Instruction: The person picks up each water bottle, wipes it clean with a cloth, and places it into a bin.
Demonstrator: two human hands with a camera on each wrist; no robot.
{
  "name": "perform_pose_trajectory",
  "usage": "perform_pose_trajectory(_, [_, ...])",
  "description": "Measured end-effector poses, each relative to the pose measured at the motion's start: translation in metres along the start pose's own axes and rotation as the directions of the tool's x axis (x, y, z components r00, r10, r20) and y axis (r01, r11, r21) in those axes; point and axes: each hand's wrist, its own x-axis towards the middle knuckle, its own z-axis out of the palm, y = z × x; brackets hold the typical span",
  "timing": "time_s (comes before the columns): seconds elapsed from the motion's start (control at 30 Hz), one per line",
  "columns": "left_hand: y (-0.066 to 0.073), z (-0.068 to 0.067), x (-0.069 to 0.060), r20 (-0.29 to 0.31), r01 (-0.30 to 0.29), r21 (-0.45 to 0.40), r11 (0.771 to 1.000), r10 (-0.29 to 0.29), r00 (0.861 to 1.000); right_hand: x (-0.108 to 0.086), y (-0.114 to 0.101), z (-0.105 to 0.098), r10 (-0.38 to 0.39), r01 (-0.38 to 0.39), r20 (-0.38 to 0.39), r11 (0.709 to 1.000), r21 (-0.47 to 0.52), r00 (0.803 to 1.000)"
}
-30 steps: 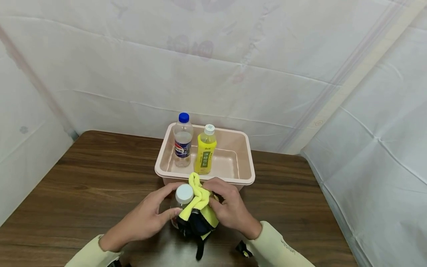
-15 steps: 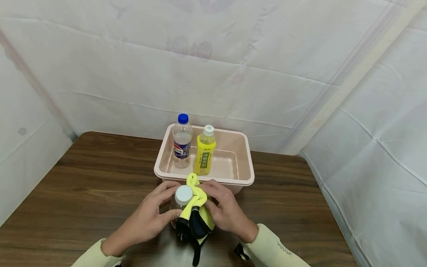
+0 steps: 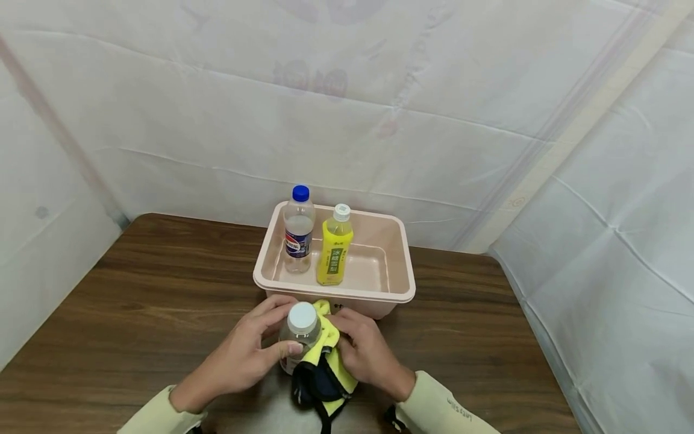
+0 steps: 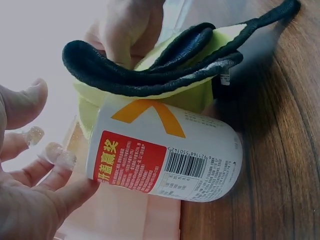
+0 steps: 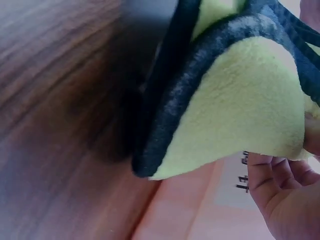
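A bottle with a white cap [image 3: 302,317] and clear shoulder stands on the table. My left hand [image 3: 244,352] holds its upper part, thumb in front and fingers behind. In the left wrist view the bottle's white and red label [image 4: 132,162] shows; the left fingers [image 4: 75,197] reach its edge. My right hand [image 3: 368,349] pinches a yellow cloth with dark edging [image 3: 341,375], folded against the bottle's right side. A dark loop hangs from it. In the right wrist view the cloth [image 5: 240,100] spreads broadly, and the right fingers [image 5: 267,182] are below it.
Just behind the hands is a pale pink plastic bin [image 3: 403,259]. Inside stand a clear bottle with a blue cap [image 3: 298,232] and a yellow drink bottle [image 3: 334,253]. A small dark item [image 3: 394,417] lies by the right sleeve. White sheeting [image 3: 347,120] walls the table.
The cloth's raised top fold has sunk lower, and the cloth has slid off the bottle's front toward the right, showing more of the bottle. Both hands stay nearly in place.
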Motion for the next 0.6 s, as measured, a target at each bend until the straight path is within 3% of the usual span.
perform_pose_trajectory(0.13, [-0.001, 0.000, 0.001, 0.008, -0.004, 0.009, 1.000, 0.004, 1.000, 0.004, -0.009, -0.010, -0.038, 0.038, -0.045, 0.999, 0.013, 0.998])
perform_pose_trajectory(0.3, [-0.001, -0.001, 0.002, 0.007, -0.032, 0.036, 0.999, 0.031, 0.999, 0.014, -0.019, -0.022, -0.050, 0.050, -0.023, 0.999, -0.008, 0.998])
perform_pose_trajectory(0.47, [-0.002, -0.001, 0.003, 0.012, -0.005, 0.017, 1.000, 0.004, 1.000, 0.014, -0.012, -0.016, 0.043, -0.042, 0.045, 0.999, -0.030, 0.998])
perform_pose_trajectory(0.6, [-0.003, 0.000, 0.003, 0.019, 0.003, 0.007, 1.000, -0.003, 1.000, 0.011, 0.002, -0.002, 0.094, -0.081, 0.139, 0.992, -0.099, 0.986])
